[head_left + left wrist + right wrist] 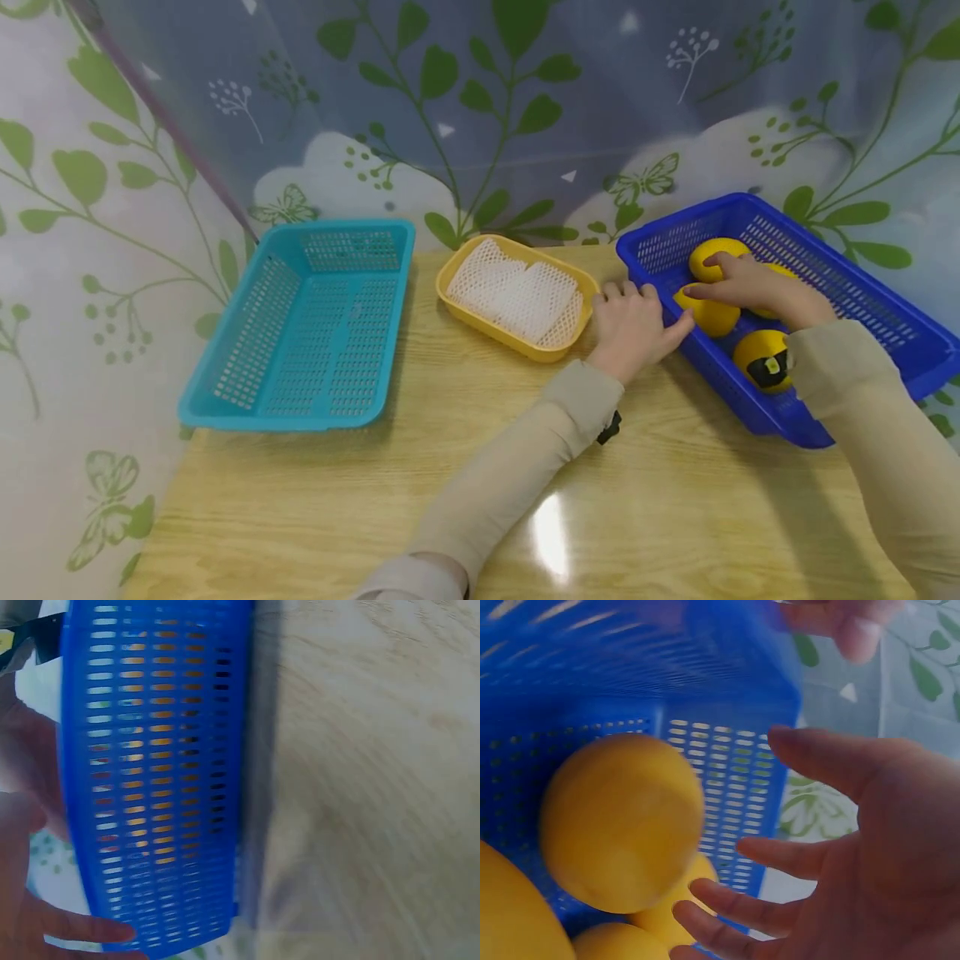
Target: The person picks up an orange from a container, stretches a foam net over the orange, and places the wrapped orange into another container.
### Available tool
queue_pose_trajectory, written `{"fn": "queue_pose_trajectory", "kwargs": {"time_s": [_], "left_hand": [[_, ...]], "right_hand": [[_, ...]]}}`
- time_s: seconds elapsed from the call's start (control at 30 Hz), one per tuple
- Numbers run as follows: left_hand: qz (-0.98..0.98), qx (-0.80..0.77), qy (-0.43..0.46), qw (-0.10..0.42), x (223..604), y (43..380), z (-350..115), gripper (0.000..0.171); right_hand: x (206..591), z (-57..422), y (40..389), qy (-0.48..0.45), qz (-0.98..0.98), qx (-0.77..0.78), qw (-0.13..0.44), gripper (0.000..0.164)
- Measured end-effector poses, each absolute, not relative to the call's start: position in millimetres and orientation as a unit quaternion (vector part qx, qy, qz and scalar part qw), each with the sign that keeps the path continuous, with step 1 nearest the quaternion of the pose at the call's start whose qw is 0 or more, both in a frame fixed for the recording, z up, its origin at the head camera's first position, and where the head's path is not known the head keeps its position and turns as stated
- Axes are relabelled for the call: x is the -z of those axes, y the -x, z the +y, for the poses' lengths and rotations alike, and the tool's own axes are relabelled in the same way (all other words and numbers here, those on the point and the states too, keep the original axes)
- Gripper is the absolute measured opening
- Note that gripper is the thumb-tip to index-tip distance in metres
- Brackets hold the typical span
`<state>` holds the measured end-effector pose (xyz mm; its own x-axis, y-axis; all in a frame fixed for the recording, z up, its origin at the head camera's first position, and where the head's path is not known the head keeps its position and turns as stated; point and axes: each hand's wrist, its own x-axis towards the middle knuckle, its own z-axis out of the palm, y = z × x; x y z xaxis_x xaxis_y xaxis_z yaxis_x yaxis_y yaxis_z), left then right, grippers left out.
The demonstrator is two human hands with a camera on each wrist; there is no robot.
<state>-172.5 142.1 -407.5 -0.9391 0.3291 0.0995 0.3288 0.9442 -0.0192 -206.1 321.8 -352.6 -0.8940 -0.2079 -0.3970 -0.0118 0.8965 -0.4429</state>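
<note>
Several smooth, rounded yellow fruits (708,315) lie inside a blue perforated basket (723,379). My right hand (757,287) reaches in over them, fingers spread and gently bent, with nothing in its grasp. In the right wrist view its fingertips are beside a large yellow fruit (622,825), a gap showing between thumb and fruit. My left hand (630,329) holds the basket's near left rim, thumb over the edge. The left wrist view shows its fingers (90,928) against the outer wall. A black wrist device (770,368) overlaps one fruit.
A turquoise perforated basket (318,412) stands at the left with nothing in it. Between the baskets sits a small yellow tray (491,327) with white foam netting (517,292). All rest on a wooden table (300,508) before a leaf-patterned curtain (487,100).
</note>
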Motion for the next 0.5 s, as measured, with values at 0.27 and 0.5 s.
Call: {"fn": "queue_pose_trajectory", "kwargs": {"time_s": [0.27, 0.5], "left_hand": [[-0.989, 0.012, 0.147, 0.027, 420, 178, 154, 0.086], [-0.989, 0.010, 0.136, 0.049, 426, 178, 159, 0.080]], "right_hand": [[371, 327, 218, 0.054, 0.930, 0.250, 0.264, 0.086], [387, 338, 220, 0.035, 0.907, 0.282, 0.310, 0.076]]}}
